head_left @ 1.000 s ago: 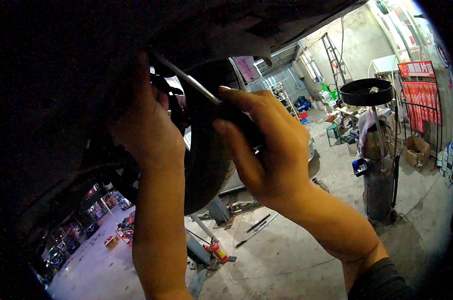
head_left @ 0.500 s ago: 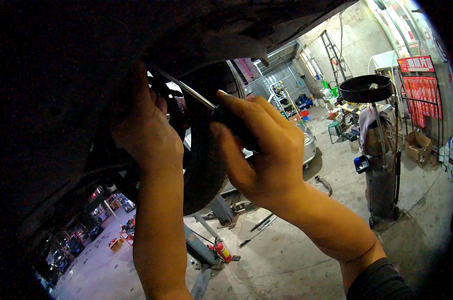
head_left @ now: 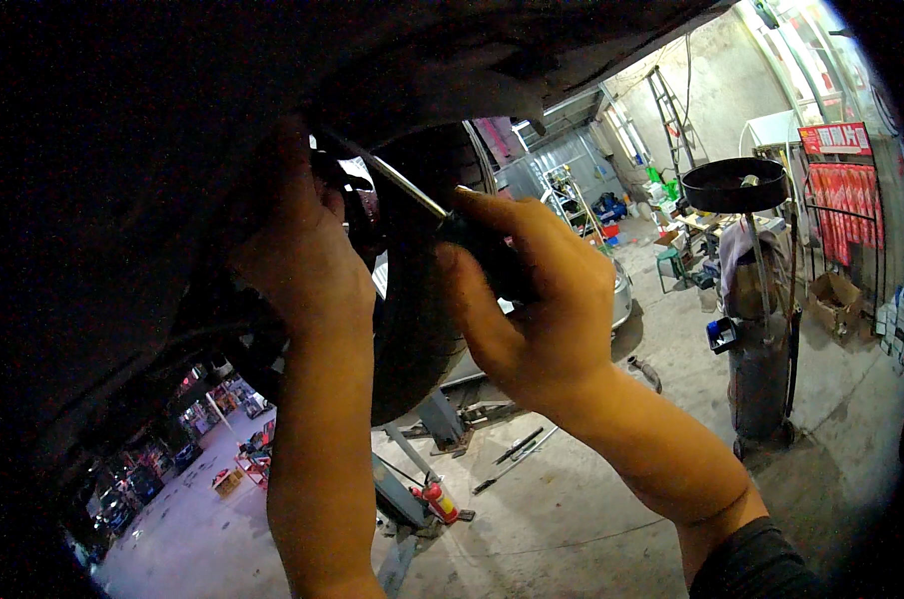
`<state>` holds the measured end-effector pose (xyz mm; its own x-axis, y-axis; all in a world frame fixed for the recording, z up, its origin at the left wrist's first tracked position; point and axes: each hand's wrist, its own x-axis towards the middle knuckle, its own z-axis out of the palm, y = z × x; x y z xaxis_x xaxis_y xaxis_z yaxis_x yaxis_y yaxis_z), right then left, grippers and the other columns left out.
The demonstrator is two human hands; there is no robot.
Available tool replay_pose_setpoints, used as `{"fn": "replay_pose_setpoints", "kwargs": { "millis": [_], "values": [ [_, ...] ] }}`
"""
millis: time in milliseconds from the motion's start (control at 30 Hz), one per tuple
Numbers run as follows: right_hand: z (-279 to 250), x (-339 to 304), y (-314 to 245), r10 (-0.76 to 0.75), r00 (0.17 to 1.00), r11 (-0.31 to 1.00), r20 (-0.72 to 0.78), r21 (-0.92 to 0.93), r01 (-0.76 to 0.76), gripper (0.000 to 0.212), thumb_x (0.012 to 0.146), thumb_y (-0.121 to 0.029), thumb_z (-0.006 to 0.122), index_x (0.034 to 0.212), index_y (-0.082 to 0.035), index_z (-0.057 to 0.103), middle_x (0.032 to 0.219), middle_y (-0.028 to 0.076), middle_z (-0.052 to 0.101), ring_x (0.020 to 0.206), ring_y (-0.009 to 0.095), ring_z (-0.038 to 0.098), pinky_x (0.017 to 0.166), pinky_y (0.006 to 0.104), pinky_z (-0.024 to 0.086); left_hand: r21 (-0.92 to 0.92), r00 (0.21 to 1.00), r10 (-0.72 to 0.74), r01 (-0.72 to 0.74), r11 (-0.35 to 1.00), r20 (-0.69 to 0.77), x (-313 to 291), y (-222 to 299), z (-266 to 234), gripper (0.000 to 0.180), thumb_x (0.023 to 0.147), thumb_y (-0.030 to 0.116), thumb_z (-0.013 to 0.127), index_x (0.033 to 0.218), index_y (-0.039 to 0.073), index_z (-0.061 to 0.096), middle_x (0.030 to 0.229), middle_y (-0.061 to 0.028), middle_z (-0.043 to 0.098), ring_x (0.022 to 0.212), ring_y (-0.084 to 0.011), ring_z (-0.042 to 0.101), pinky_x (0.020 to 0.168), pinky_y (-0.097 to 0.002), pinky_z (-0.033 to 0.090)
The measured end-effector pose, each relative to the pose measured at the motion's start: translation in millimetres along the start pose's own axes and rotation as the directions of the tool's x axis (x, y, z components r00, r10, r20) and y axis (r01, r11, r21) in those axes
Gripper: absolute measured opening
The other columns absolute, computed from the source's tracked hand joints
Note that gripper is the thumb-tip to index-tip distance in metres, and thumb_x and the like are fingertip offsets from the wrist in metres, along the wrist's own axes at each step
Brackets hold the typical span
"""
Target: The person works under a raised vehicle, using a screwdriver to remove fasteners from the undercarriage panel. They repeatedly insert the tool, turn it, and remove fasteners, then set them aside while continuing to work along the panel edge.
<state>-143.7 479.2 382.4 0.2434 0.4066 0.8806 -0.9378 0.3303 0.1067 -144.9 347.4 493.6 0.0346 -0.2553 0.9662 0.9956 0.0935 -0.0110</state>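
Overhead is the dark underside of a raised car (head_left: 412, 70), with a tire (head_left: 412, 344) behind my hands. My right hand (head_left: 557, 309) is closed around the dark handle of a screwdriver (head_left: 412, 187). Its bright shaft slants up and left, and its tip is lost in shadow close to my left fingers. Reaching up into the wheel well, my left hand (head_left: 307, 265) has one finger pointing upward and the others curled. What those fingers grip is too dark to make out.
A waste-oil drainer with a round black pan (head_left: 736, 187) stands at right. Below lie a red fire extinguisher (head_left: 440, 502), a lift post base (head_left: 402, 494) and rods (head_left: 512, 459) on the concrete floor. A light-coloured car (head_left: 621, 295) is partly visible behind my right hand.
Both hands and the screwdriver appear slightly farther right and lower in the picture, and the background has shifted a little too. My right hand keeps its grip on the screwdriver.
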Motion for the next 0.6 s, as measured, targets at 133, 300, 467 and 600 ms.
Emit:
{"fn": "replay_pose_setpoints", "kwargs": {
  "millis": [133, 300, 467, 600],
  "values": [
    [0, 0, 0, 0.019, 1.0, 1.0, 0.006, 0.009, -0.02, 0.031, 0.084, -0.008, 0.072, 0.113, 0.0, 0.063, 0.085, 0.016, 0.066, 0.07, 0.03, 0.066, 0.062, 0.0374, 0.052, 0.288, 0.966, 0.2, -0.242, 0.927, 0.166, -9, 20, -3, 0.042, 0.09, 0.019, 0.075, 0.125, -0.001, 0.062, 0.124, -0.0122, 0.061, 0.106, -0.0209, 0.063, 0.089, -0.0356, 0.055],
    [0, 1, -2, -0.026, 1.0, 0.999, 0.014, -0.033, 0.026, 0.029, 0.086, -0.005, 0.074, 0.112, 0.003, 0.065, 0.084, 0.013, 0.069, 0.068, 0.016, 0.066, 0.062, 0.027, 0.051, 0.721, 0.852, 0.401, -0.507, 0.472, 0.337, -1, -2, -12, 0.042, 0.089, 0.007, 0.073, 0.13, 0.012, 0.064, 0.126, -0.0121, 0.06, 0.111, -0.0211, 0.062, 0.091, -0.0346, 0.055],
    [1, -3, -8, 0.108, 0.992, 0.991, 0.063, 0.071, -0.112, 0.027, 0.089, -0.006, 0.072, 0.113, 0.003, 0.064, 0.085, 0.009, 0.069, 0.071, 0.009, 0.063, 0.063, 0.0244, 0.049, 0.849, 0.842, 0.388, -0.481, 0.221, 0.376, -3, -2, -16, 0.062, 0.082, -0.005, 0.073, 0.136, 0.021, 0.059, 0.131, -0.0126, 0.059, 0.117, -0.0265, 0.061, 0.095, -0.0375, 0.053],
    [2, -5, -15, 0.275, 0.95, 0.928, 0.152, 0.215, -0.303, 0.026, 0.093, -0.008, 0.07, 0.116, 0.003, 0.063, 0.091, 0.006, 0.069, 0.079, 0.005, 0.06, 0.067, 0.0218, 0.048, 0.868, 0.852, 0.372, -0.459, 0.191, 0.369, -1, -8, -23, 0.072, 0.077, -0.008, 0.074, 0.139, 0.024, 0.057, 0.13, -0.0121, 0.061, 0.117, -0.0288, 0.061, 0.097, -0.0381, 0.052]
  ]
}}
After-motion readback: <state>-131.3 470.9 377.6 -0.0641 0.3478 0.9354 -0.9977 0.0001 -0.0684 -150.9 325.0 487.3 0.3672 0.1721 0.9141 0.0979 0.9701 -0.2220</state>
